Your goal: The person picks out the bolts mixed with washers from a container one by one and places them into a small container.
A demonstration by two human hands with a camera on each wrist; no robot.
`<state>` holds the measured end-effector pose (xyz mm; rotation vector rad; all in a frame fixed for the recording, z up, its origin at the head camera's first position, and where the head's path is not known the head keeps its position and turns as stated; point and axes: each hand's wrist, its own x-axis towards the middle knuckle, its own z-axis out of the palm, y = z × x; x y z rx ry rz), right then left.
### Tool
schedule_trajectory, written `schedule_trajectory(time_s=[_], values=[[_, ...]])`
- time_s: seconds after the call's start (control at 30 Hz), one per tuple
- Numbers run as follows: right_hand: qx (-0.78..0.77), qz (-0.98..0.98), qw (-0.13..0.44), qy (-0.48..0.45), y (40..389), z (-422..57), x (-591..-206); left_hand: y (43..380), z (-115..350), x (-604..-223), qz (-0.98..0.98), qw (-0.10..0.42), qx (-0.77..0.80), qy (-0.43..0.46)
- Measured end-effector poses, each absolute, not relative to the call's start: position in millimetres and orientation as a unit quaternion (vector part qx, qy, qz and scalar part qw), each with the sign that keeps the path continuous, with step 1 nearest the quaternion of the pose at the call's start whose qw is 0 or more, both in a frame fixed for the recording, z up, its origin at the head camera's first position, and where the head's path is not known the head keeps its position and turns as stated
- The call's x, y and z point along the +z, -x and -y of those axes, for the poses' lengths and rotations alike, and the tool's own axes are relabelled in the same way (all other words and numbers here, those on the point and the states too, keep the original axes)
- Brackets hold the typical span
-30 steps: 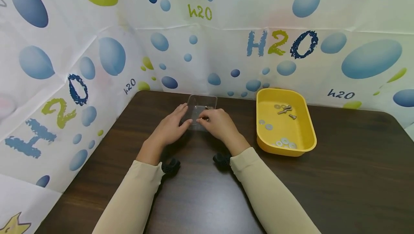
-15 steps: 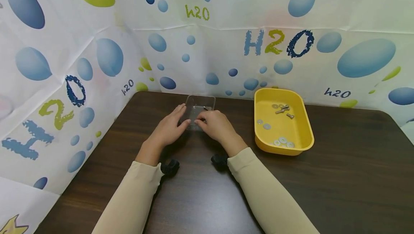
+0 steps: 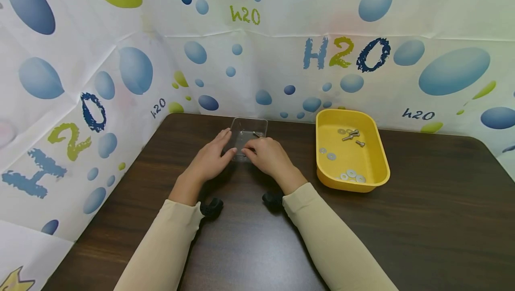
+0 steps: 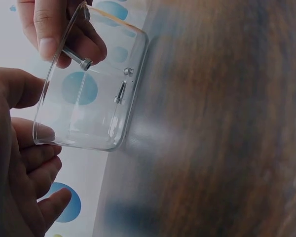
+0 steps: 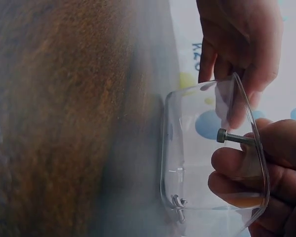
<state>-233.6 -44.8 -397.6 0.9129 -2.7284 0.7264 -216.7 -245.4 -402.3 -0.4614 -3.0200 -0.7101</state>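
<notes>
A clear plastic box stands near the back edge of the table. My left hand rests along its left side with fingers fairly straight, the thumb at the near wall. My right hand reaches over the near right part of the box. Its thumb and index finger pinch a metal bolt with a round cylindrical head, just inside the rim. Lower in the box, in the left wrist view, lie another bolt and a small metal piece.
To the right of the box stands a yellow tray. Several bolts and flat washers lie in it. The dark wooden table meets a printed white sheet at the back and left.
The head view has shifted slightly. My right fingertips have moved a little, and the metal glint at them a second ago is hidden now. The left hand keeps its place by the box.
</notes>
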Motion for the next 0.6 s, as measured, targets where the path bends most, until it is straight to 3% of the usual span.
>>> schedule_trajectory(time_s=[0.6], values=[[0.255,0.913,0.077,-0.308,234.8,43.3,-396.2,215.6,243.6,-400.4,0.963,0.008,-0.227,0.146]])
